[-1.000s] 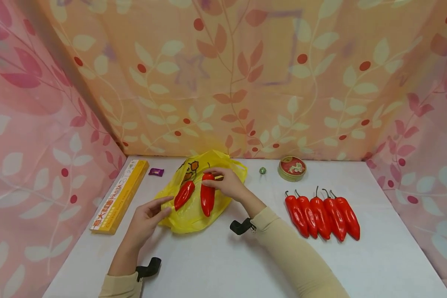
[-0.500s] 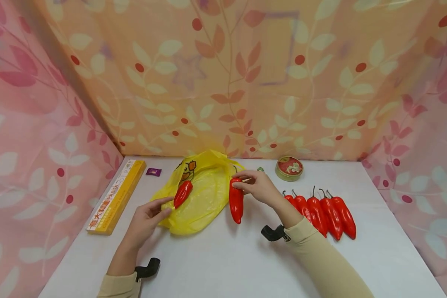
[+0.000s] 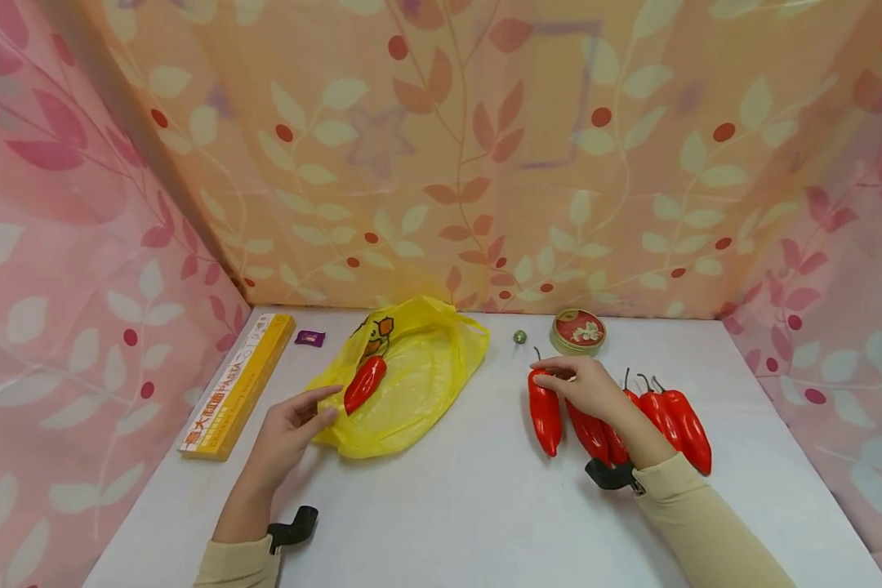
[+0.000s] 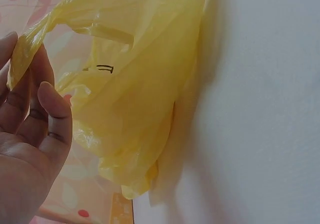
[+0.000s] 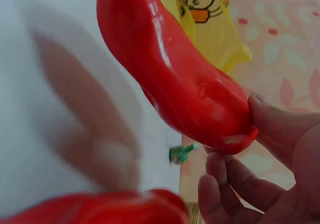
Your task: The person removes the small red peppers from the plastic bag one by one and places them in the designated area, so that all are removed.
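My right hand [image 3: 584, 388] pinches a red chili pepper [image 3: 545, 416] near its stem end, beside a row of several more red peppers [image 3: 691, 433]. In the right wrist view the held pepper [image 5: 175, 68] is off the table, its shadow falling on the white surface. A yellow plastic bag [image 3: 419, 400] with a duck print lies spread at the centre left. One red pepper [image 3: 365, 384] lies at the bag's left side. At that side my left hand [image 3: 287, 433] holds the bag's edge; the left wrist view has the yellow film [image 4: 25, 53] gripped by the fingers.
A yellow and white pasta box [image 3: 235, 388] lies at the left, with a small purple packet [image 3: 309, 338] near it. Toward the back right are a small green wrapped ball [image 3: 519, 336] and a round red-topped tin [image 3: 578, 331]. Patterned cloth [image 3: 441, 163] hangs behind the table.
The right hand has carried the pepper from over the yellow bag rightward to the row of peppers. The left hand has stayed at the bag's edge.
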Available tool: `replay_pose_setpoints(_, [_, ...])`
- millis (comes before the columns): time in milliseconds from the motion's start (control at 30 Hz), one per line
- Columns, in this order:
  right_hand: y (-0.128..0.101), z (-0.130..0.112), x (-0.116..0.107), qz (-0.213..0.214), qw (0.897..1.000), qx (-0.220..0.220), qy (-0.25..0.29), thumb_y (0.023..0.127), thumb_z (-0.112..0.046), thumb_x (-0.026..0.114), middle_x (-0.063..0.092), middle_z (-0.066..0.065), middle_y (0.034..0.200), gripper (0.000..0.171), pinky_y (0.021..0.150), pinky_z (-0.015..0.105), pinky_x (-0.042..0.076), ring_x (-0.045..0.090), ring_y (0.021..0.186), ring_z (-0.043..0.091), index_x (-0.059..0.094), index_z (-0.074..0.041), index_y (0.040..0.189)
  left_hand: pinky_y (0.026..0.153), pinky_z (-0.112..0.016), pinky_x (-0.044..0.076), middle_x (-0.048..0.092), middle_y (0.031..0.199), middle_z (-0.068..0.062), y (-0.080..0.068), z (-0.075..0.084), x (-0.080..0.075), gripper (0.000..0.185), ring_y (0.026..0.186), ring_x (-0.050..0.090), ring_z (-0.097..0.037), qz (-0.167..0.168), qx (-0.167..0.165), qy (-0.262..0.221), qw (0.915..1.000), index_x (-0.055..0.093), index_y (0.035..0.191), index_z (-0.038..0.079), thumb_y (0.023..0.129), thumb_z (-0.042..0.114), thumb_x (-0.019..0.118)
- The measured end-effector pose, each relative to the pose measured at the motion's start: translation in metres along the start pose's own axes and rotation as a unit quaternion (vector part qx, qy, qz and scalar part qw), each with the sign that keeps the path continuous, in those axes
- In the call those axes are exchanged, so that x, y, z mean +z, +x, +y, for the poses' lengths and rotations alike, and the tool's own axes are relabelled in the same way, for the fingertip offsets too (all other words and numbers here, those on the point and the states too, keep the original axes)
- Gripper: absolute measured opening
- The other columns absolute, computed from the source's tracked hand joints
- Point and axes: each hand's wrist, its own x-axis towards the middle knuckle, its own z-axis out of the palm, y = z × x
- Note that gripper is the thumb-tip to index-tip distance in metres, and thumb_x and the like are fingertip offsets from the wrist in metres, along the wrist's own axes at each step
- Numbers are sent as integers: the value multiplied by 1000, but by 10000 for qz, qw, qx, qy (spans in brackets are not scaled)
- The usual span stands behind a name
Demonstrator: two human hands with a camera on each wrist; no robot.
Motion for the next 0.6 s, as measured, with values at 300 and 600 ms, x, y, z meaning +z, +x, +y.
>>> replay_pose_setpoints(300, [-2, 20, -5, 51, 9963, -65, -851, 94, -30, 73, 72, 6, 111, 33, 77, 39, 55, 60, 97, 27, 73, -16, 124, 70, -20, 48, 58, 110, -11, 0, 0, 1, 42, 99, 48, -20, -21, -181, -16, 9998, 66, 134, 19, 95, 35, 70])
replay_pose_setpoints(600, [0, 28, 1, -42, 9892, -621, -1330, 93, -26, 74, 72, 10, 115, 28, 92, 53, 53, 63, 104, 31, 75, -11, 117, 73, -21, 50, 61, 116, -8, 2, -3, 2, 43, 101, 49, -22, -30, -244, 49, 9997, 67, 133, 22, 94, 40, 71])
